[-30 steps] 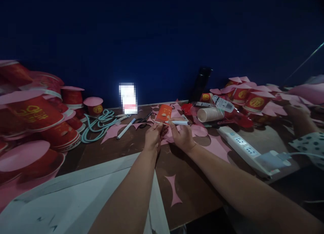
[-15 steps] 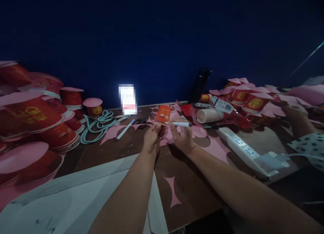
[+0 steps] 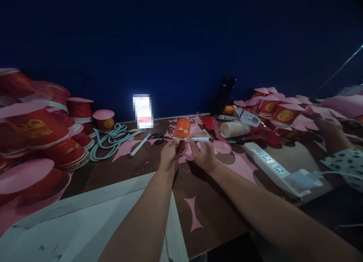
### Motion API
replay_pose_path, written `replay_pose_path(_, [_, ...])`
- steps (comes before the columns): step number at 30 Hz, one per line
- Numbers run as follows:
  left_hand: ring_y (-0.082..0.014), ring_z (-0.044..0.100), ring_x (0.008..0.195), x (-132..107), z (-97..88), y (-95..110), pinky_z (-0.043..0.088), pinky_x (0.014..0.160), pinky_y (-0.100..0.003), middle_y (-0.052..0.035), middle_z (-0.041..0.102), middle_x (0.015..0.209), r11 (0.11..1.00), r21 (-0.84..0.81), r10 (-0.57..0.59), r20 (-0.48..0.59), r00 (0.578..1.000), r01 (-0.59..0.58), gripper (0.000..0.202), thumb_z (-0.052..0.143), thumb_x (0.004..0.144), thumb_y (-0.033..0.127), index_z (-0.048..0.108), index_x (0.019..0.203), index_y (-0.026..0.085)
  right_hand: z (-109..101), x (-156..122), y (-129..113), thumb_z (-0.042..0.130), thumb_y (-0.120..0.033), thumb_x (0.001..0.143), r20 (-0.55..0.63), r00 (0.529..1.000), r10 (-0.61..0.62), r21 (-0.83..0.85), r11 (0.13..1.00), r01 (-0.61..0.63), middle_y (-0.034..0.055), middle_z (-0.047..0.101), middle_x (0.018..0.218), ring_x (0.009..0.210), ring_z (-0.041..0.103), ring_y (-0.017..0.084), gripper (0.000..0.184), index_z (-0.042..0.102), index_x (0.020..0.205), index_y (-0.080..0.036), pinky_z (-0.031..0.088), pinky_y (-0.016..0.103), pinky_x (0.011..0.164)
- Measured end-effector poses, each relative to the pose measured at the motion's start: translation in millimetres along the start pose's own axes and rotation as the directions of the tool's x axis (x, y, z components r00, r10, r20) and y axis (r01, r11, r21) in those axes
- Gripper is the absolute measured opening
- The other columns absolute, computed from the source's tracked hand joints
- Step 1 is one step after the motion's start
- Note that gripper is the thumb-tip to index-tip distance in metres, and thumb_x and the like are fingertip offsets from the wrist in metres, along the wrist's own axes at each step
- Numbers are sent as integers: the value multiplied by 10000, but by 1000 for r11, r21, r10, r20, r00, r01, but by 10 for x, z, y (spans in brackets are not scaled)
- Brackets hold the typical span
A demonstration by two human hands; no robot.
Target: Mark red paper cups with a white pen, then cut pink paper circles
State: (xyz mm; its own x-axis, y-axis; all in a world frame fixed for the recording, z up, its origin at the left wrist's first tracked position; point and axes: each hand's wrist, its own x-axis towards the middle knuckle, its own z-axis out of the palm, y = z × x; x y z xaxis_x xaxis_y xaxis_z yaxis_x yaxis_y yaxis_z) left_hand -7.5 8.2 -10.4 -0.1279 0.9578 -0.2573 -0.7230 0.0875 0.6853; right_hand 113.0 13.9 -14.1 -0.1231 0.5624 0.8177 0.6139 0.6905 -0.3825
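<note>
My left hand [image 3: 169,155] is closed, fingertips pinching the rim of a red paper cup [image 3: 182,127] that stands upside down on a sheet of pink paper [image 3: 195,146] at the middle of the brown table [image 3: 136,163]. My right hand [image 3: 203,153] is closed round a white marker pen [image 3: 198,139], held level with its dark tip pointing right, just in front of the cup. Both hands touch each other over the pink paper.
Red cups capped with pink paper pile up at left [image 3: 36,129] and back right [image 3: 280,112]. A teal cord [image 3: 109,139], another pen [image 3: 140,144], scissors [image 3: 159,135], a cup stack lying on its side [image 3: 235,128] and a white power strip [image 3: 273,167] lie around. Another person's arm [image 3: 337,141] reaches in at right.
The red cup has turned slightly under my fingers and the pen has shifted a little. The other person's hand at right moved slightly.
</note>
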Motion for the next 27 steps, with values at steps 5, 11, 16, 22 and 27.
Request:
replay_pose_path(5, [-86,627,596,-15,3,5,504,663,-204,-31,655,662,1000,-8,-11,-13,1000,11,36,594,778,114,620,753,111,-2,6,-10,525,-248,872,0,1000,19,9,1000,-19,71,675,930,921,614,204,97,605,900,-201,457,387,886])
replay_pose_path(11, [-84,625,591,-7,6,12,500,663,-201,-30,651,650,1000,-10,-28,-13,1000,28,63,571,789,102,618,747,108,-3,14,1,515,-234,876,-3,1000,13,30,999,-13,79,674,943,917,616,200,105,603,915,-190,465,366,860])
replay_pose_path(16, [-83,625,586,-19,3,11,507,656,-200,-30,653,654,1000,-11,-19,-16,1000,19,56,571,785,97,617,756,108,2,12,3,523,-246,874,2,1000,12,17,1000,-12,76,680,939,889,622,198,109,611,915,-197,462,381,875])
replay_pose_path(22, [-90,631,596,-30,-7,12,517,658,-207,-34,650,647,1000,-12,-12,-20,1000,11,59,574,776,89,617,741,108,6,15,12,526,-266,873,8,1000,7,-1,1000,-7,73,690,923,917,629,209,120,621,910,-204,461,385,882])
replay_pose_path(27, [-88,630,594,-23,-8,8,511,650,-198,-31,648,648,1000,-3,-14,-8,1000,14,55,579,779,97,622,749,113,-9,15,5,518,-269,879,1,1000,22,-3,1000,-22,71,689,932,909,630,206,127,628,915,-216,457,387,899])
